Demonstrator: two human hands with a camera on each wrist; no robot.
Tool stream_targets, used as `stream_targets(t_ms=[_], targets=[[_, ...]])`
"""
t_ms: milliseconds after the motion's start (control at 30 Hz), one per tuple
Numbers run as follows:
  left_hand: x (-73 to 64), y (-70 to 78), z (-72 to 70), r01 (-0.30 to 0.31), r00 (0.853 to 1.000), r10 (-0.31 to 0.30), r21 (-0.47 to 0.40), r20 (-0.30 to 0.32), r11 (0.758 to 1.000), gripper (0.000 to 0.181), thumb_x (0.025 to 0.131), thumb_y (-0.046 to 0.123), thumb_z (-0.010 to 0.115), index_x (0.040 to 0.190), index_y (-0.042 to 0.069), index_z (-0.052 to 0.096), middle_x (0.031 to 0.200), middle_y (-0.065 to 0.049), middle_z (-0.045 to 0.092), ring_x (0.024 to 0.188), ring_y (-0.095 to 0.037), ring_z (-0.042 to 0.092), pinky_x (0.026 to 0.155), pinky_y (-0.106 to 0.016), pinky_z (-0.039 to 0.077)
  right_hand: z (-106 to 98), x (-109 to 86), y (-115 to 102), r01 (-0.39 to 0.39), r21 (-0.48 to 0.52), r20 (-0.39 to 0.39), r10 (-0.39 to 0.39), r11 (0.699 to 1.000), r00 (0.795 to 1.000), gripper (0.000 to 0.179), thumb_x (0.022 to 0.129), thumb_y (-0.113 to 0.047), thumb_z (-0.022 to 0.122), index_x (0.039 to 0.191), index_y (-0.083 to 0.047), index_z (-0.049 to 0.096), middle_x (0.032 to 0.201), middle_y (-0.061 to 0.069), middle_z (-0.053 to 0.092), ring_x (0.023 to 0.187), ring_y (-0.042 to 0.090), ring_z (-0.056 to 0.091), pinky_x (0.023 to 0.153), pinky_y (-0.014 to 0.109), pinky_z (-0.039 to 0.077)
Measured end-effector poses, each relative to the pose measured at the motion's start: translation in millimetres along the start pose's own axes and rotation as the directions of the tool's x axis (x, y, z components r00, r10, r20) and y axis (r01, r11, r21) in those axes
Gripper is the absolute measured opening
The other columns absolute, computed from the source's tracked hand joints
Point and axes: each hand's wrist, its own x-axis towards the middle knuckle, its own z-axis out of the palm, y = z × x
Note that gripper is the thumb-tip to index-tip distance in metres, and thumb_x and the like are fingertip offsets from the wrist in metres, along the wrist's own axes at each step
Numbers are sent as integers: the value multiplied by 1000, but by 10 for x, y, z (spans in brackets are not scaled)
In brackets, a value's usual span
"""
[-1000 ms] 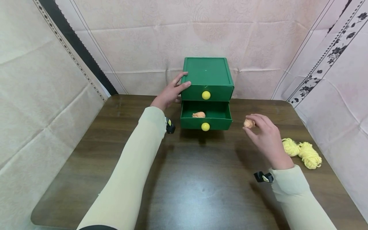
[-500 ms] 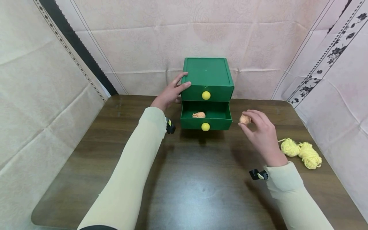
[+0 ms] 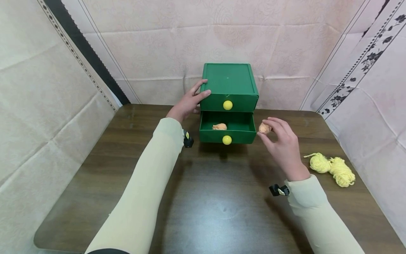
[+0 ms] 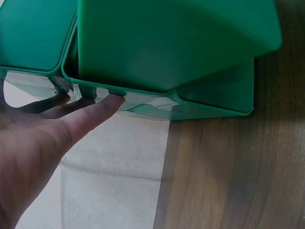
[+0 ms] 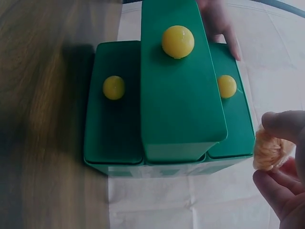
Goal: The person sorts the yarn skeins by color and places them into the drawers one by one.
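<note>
A green drawer cabinet with yellow knobs stands at the back of the table. Its middle drawer is pulled out, and a small peach yarn bundle lies inside at the left. My left hand rests on the cabinet's left side; in the left wrist view its extended fingers touch the side wall. Between thumb and fingertips, my right hand pinches a second peach yarn bundle, just right of the drawer. The right wrist view shows this held yarn partly covered by the fingers.
Two joined balls of yellow yarn lie on the table at the right, a loose strand pointing left. The wooden table has pale patterned cloth hanging behind it and at both sides.
My right hand has moved left and slightly away from me, bringing the peach yarn close to the open drawer's right edge. The left hand and the cabinet have stayed in place.
</note>
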Motion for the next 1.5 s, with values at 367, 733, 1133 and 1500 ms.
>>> stream_targets(t_ms=[367,733,1133,1500], targets=[[17,-8,-13,1,1000,-1,-1,6,1000,62,94,49,57,147,51,25,161,-6,20,137,-38,40,103,-61,39,98,85,-77,12,29,14,-12,1000,1000,41,79,-13,80,117,-3,66,124,15,62,110,28,61,91,46,52],[33,-11,-12,4,1000,-4,0,-5,1000,62,93,49,58,146,52,26,161,-6,21,137,-38,39,102,-60,40,223,112,-62,-2,44,29,1,999,1000,42,81,-14,79,120,-3,65,125,14,61,109,27,60,92,45,51],[32,-25,-8,-19,1000,19,-8,-9,1000,62,94,46,58,148,49,26,160,-8,23,136,-37,42,101,-60,42,310,140,-87,-13,44,39,11,999,999,42,82,-18,79,119,-4,65,125,15,60,111,27,58,95,46,50],[27,-23,-9,-20,1000,19,-9,-14,1000,63,94,47,59,147,49,26,160,-7,23,136,-36,42,100,-60,42,378,136,-84,-27,49,58,24,998,998,42,82,-20,78,119,-4,65,124,14,59,112,26,58,95,44,51]])
